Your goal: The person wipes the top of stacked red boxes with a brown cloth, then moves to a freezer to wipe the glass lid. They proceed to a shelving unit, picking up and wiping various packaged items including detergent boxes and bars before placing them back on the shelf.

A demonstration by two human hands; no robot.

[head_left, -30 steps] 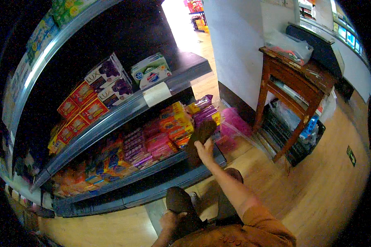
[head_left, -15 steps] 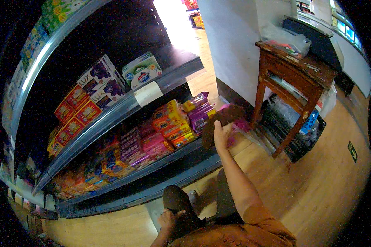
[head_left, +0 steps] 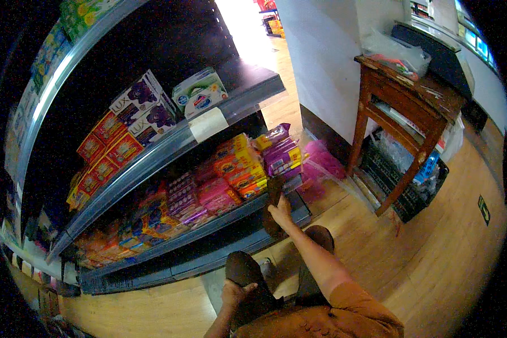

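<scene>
My right hand (head_left: 281,213) is closed on a dark brown cloth (head_left: 274,191) at the front edge of the lower shelf (head_left: 208,224). The cloth hangs narrow, next to the purple packs (head_left: 281,155) at the shelf's right end. Orange and yellow packs (head_left: 240,166) lie just to the left of it. Down on my bent left knee rests my left hand (head_left: 235,294), thumb stretched out and nothing visible in it; its other fingers are partly hidden.
Boxed soaps (head_left: 143,110) and a green-white pack (head_left: 200,94) stand on the upper shelf. To the right is a wooden stool (head_left: 397,84) with a bag on top, above a black crate (head_left: 403,194). Pink plastic (head_left: 323,166) lies by the wall.
My right hand has moved left and down with the cloth, from before the pink plastic to the shelf edge. My left hand stays on the knee. The view has shifted slightly.
</scene>
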